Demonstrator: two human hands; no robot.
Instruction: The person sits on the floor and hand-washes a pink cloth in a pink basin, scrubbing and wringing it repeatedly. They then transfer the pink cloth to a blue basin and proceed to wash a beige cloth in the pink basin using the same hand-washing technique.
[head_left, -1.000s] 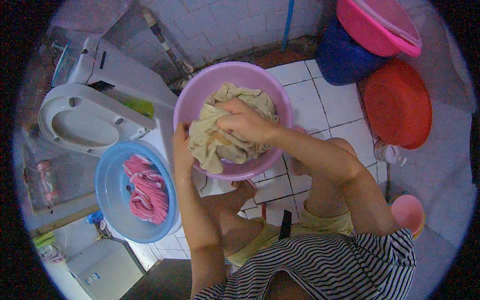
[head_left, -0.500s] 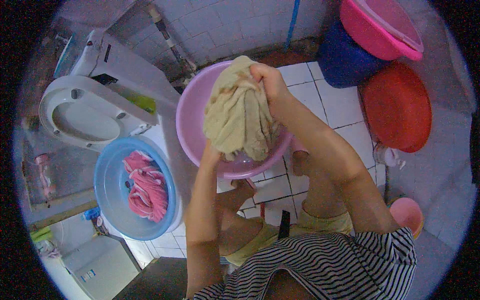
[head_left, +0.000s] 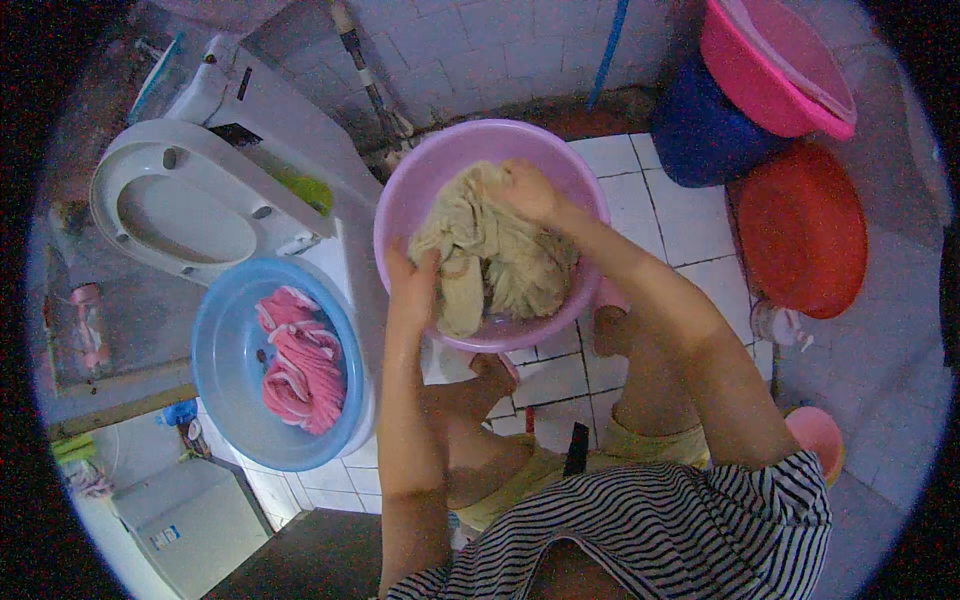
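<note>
Seemingly midway: handling a crumpled beige cloth (head_left: 515, 245) inside a round lilac plastic basin (head_left: 435, 165), not yet taken out. Pinching its upper edge with right hand (head_left: 530, 192); cannot tell finger state of left hand (head_left: 410, 285).

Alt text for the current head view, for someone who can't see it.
From above, a person's right hand grips crumpled beige cloth in a lilac basin, the left hand at the cloth's left edge. To the left, a blue basin holds pink cloth; a red basin is at right.
</note>
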